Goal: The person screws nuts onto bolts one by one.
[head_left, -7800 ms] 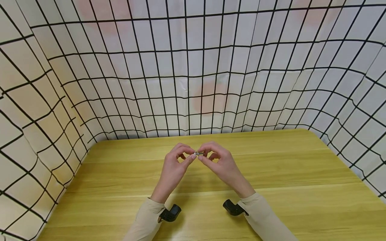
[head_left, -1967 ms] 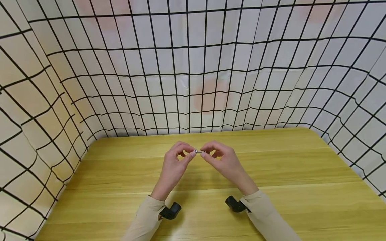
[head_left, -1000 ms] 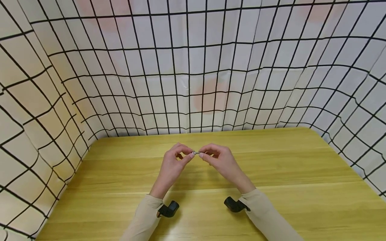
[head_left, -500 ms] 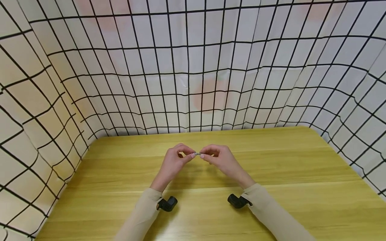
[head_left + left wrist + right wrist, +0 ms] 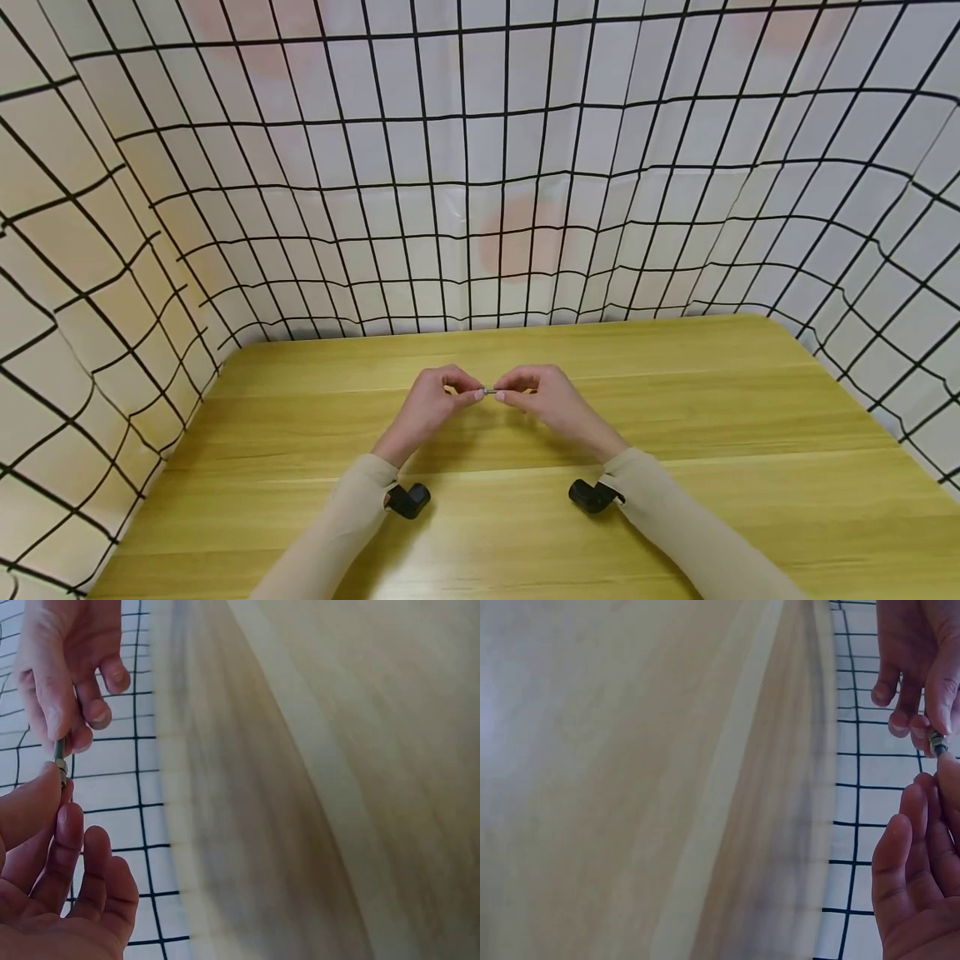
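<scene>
Between the two hands is a small metal bolt, held roughly level above the table. My left hand pinches its left end between thumb and index finger. Thumb and fingers of my right hand pinch the thin shaft at the other end. The left wrist view shows a ring like a nut beside the left thumb, with the shaft running up into the right fingertips. In the right wrist view the same ringed part sits between the fingertips. Both ends are hidden by fingers.
The wooden table spreads under both hands. A white curtain with a black grid rises behind it and along both sides. Black wrist cameras stick out from the beige sleeves.
Both hands have come slightly lower in the head view over the last second. The elbows have spread outward, so the forearms slant more. Both pinches on the bolt stay.
</scene>
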